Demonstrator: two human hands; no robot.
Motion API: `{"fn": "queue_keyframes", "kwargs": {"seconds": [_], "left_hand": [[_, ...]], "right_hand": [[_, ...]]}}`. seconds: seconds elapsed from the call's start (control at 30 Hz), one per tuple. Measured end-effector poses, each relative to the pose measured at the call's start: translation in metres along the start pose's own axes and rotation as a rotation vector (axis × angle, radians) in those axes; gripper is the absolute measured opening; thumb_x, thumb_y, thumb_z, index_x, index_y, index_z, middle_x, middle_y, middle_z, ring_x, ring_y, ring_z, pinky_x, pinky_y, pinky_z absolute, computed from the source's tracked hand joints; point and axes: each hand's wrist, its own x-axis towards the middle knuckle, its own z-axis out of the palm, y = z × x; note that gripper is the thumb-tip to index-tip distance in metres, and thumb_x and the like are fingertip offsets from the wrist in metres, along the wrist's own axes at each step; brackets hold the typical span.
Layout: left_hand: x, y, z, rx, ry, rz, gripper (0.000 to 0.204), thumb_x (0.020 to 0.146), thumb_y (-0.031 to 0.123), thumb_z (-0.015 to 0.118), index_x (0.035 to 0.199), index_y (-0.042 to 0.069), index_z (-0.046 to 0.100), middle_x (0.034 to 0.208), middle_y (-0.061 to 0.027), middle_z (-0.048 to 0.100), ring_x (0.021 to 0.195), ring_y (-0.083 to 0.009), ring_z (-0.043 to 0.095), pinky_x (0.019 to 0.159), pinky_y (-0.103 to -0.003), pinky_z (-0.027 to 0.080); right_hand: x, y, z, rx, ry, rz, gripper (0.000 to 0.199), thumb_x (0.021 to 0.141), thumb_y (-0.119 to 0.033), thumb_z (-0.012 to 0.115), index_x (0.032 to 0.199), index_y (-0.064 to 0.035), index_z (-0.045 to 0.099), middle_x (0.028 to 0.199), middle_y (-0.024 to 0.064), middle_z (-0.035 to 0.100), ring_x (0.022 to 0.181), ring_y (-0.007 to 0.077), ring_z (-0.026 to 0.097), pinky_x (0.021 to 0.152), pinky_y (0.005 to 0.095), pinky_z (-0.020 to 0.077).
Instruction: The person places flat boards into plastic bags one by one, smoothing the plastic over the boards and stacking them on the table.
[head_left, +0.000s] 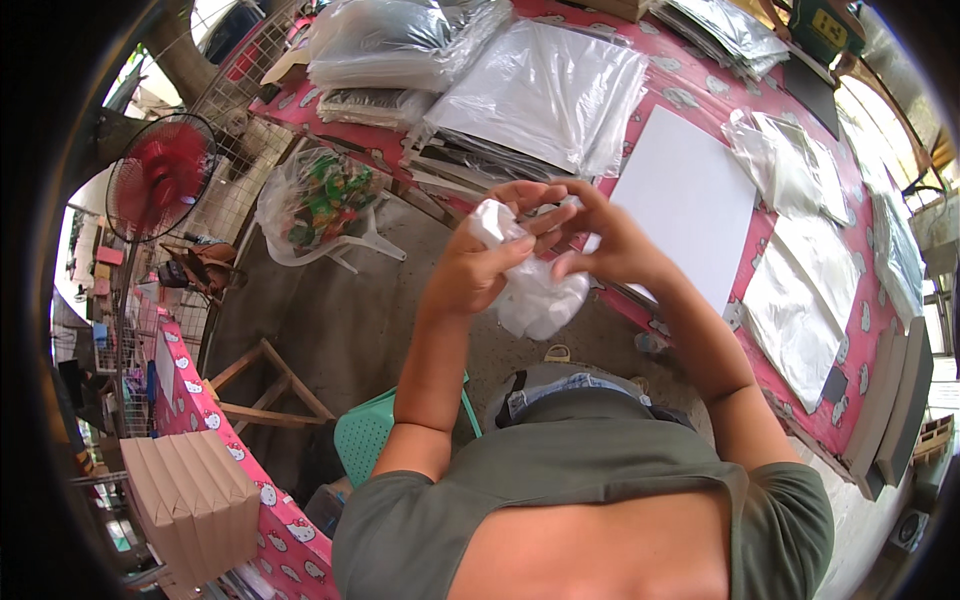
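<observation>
Head view. The 2 bare hands meet near the bench's inner edge, seen from above. The left hand (480,265) has its grip closed on a crumpled white wad (543,305), thumb laid across it; the upper fold sits within the fingers and the fuller lower part hangs beneath the hands, seen against the floor (310,310). The right hand (625,245) lies just beside it, thumb and fingers parted and fingertips overlapping those of the left; whether its grip pinches the wad cannot be told.

The bench (690,92) wears a pink printed cover. Behind the hands lies a plastic-wrapped stack (545,90), with a bag pile (385,50) to its left. A white board (690,185) lies flat near the right hand; beyond it are clear packets (785,165) and a white packet (805,300).

At left stand a red fan (165,180) and a white chair (350,247) bearing a filled clear bag (335,195). Lower down are a wooden frame (262,412), a green stool (362,440) and brown boxes (190,500).
</observation>
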Motion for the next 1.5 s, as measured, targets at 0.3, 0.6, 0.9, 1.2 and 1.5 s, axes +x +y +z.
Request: {"fn": "queue_keyframes", "kwargs": {"seconds": [0.3,0.6,0.9,1.2,1.5], "left_hand": [[0.017,-0.029,0.012,-0.104,-0.155,0.086,0.054,0.081,0.003,0.047,0.131,0.002,0.027,0.137,-0.0179,0.024,0.127,-0.0289,0.024,0.102,-0.040,0.025],[0.013,-0.051,0.031,-0.092,0.109,-0.193,0.043,0.091,0.032,0.038,0.116,-0.002,0.045,0.100,-0.0118,0.057,0.088,-0.0185,0.057,0.077,-0.032,0.047],[0.014,-0.074,0.048,0.134,0.573,0.012,0.050,0.082,0.052,0.046,0.069,0.005,0.056,0.058,0.0020,0.049,0.052,-0.0066,0.044,0.050,-0.023,0.038],[0.007,-0.069,0.029,-0.208,0.055,-0.003,0.032,0.080,0.040,0.057,0.080,0.007,0.057,0.061,0.0026,0.051,0.049,-0.0063,0.044,0.045,-0.018,0.035],[0.015,-0.074,0.037,0.159,0.429,0.220,0.023,0.080,0.030,0.061,0.073,0.008,0.058,0.059,0.0039,0.049,0.049,-0.0041,0.041,0.046,-0.017,0.034]], "right_hand": [[-0.082,-0.031,-0.015,-0.266,0.400,0.109,0.064,0.066,-0.045,0.069,0.111,-0.0043,0.048,0.113,0.0075,0.046,0.097,0.0177,0.045,0.084,0.0346,0.0348],[-0.115,-0.013,-0.025,-0.506,0.728,0.092,0.009,0.074,-0.009,0.063,0.076,-0.0010,0.061,0.066,0.0057,0.058,0.057,0.0148,0.053,0.054,0.0267,0.0418],[-0.113,-0.014,-0.020,-0.942,0.893,-0.092,0.011,0.076,-0.011,0.061,0.073,-0.0025,0.054,0.065,0.0097,0.057,0.057,0.0252,0.055,0.053,0.0342,0.0425],[-0.105,-0.020,-0.025,-0.905,1.058,-0.215,0.013,0.075,-0.009,0.064,0.073,-0.0018,0.053,0.058,0.0102,0.053,0.048,0.0231,0.051,0.046,0.0312,0.0401],[-0.126,-0.017,-0.025,-0.975,0.894,-0.152,0.008,0.072,-0.004,0.064,0.073,-0.0025,0.056,0.067,0.0093,0.057,0.056,0.0237,0.055,0.050,0.0303,0.0434]]}}
